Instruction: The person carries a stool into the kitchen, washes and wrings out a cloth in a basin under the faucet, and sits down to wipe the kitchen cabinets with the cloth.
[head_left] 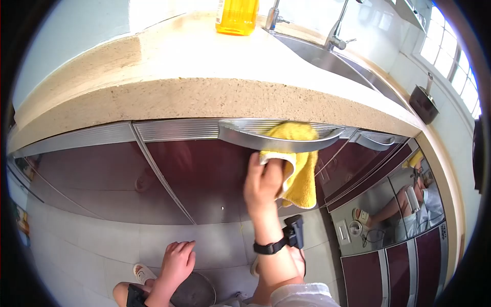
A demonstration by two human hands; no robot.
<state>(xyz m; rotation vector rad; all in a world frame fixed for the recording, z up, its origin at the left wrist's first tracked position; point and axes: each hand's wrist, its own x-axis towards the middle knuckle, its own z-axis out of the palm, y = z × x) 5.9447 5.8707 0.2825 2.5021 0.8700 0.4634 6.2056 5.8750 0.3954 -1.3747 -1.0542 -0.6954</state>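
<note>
My right hand point(263, 180) is closed on a yellow towel point(302, 179) with a pale edge. Part of the towel passes behind the curved grey handle point(266, 143) on the dark red cabinet front, and the rest hangs below it. The fingertips are partly hidden by the folds. A black strap point(271, 247) with a small device sits around my right wrist. Lower down, my left hand point(178, 262) is held over the floor near my leg, its fingers loosely bent and holding nothing visible.
Above the cabinets runs a speckled stone countertop point(230, 92) with a thick front edge. On it stands a bottle of orange liquid point(237, 18), beside a metal sink point(312, 53). A dark pot point(424, 102) is at the right. A glossy appliance front point(383, 210) reflects the person.
</note>
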